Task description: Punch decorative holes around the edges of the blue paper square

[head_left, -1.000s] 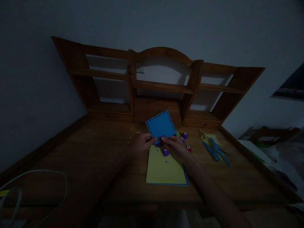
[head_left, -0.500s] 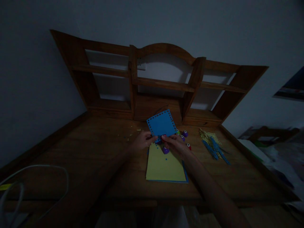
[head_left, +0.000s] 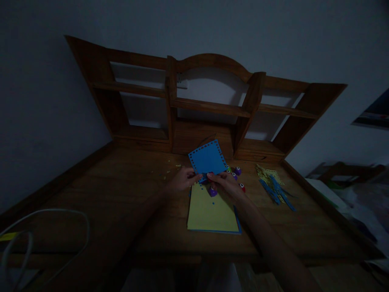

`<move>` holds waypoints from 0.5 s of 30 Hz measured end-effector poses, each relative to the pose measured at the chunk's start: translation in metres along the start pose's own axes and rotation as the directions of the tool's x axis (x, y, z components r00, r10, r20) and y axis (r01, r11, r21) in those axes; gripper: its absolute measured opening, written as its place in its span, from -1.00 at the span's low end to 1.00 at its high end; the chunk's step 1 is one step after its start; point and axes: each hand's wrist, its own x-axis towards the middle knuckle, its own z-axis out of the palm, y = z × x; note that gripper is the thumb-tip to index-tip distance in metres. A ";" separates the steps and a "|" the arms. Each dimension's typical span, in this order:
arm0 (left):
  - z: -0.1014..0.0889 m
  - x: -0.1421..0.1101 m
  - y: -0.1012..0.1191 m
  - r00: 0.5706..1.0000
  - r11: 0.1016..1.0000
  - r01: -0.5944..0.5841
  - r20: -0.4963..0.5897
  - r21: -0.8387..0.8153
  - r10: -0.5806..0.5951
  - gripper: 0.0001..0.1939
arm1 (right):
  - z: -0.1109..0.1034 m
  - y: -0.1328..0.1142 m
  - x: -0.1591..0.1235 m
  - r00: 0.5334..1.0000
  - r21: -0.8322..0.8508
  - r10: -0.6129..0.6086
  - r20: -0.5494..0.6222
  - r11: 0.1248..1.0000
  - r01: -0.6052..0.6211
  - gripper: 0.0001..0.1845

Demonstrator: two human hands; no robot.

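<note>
A blue square of paper (head_left: 208, 157) with small holes punched along its edges is held tilted above the desk. My left hand (head_left: 184, 179) pinches its lower left corner between thumb and fingers. At the lower edge, my right hand (head_left: 226, 182) is closed on a small red craft punch (head_left: 210, 176), its thumb resting on top; the fingers hide most of the punch. Just below the hands, a purple craft punch (head_left: 212, 191) sits on a stack of yellow paper (head_left: 212, 217), with blue paper showing under its edge. Small blue punched bits lie on the yellow sheet.
Several more punches, including a purple one (head_left: 238, 170) and a red one (head_left: 242, 187), stand right of my hands. Cut blue strips (head_left: 270, 190) and punched yellow strips (head_left: 275, 177) lie farther right. A wooden shelf unit (head_left: 209, 106) backs the desk. A white cable (head_left: 60, 210) loops at left.
</note>
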 end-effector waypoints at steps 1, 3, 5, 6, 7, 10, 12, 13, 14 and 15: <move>0.000 0.000 0.000 1.000 1.000 -0.003 0.001 -0.002 0.003 -0.61 | 0.000 -0.001 0.000 1.000 -0.021 0.001 0.001 1.000 -0.001 -0.60; 0.000 0.000 0.001 1.000 1.000 -0.010 0.001 -0.004 0.010 -0.60 | 0.000 -0.003 -0.001 1.000 -0.073 -0.001 0.004 0.997 0.001 -0.56; 0.000 0.000 0.002 1.000 1.000 -0.014 0.004 -0.010 0.014 -0.60 | 0.000 -0.004 -0.001 1.000 -0.105 -0.014 0.004 0.994 0.015 -0.54; 0.000 -0.001 0.004 1.000 1.000 -0.011 0.004 -0.013 0.011 -0.60 | 0.000 -0.004 -0.001 1.000 -0.107 -0.023 -0.003 0.994 0.022 -0.55; 0.000 -0.001 0.005 1.000 1.000 -0.006 0.000 -0.017 0.006 -0.60 | 0.000 -0.004 -0.001 1.000 -0.103 -0.027 -0.010 0.994 0.025 -0.56; 0.001 -0.003 0.010 1.000 1.000 0.005 -0.016 -0.022 -0.005 -0.60 | 0.001 -0.006 -0.002 1.000 -0.100 -0.013 -0.024 0.995 0.011 -0.56; 0.001 -0.004 0.013 1.000 1.000 0.011 -0.019 -0.026 -0.012 -0.60 | 0.003 -0.007 -0.004 0.999 -0.114 -0.014 -0.039 0.993 0.010 -0.55; 0.002 -0.004 0.013 1.000 0.999 0.014 -0.018 -0.030 -0.014 -0.60 | 0.004 -0.008 -0.005 0.998 -0.119 -0.018 -0.057 0.993 0.011 -0.55; 0.002 -0.004 0.014 1.000 0.999 0.015 -0.015 -0.035 -0.016 -0.60 | 0.006 -0.009 -0.006 0.996 -0.117 -0.025 -0.086 0.993 0.014 -0.55; 0.003 -0.004 0.014 1.000 0.999 0.014 -0.011 -0.039 -0.015 -0.60 | 0.007 -0.010 -0.007 0.993 -0.112 -0.030 -0.116 0.994 0.017 -0.54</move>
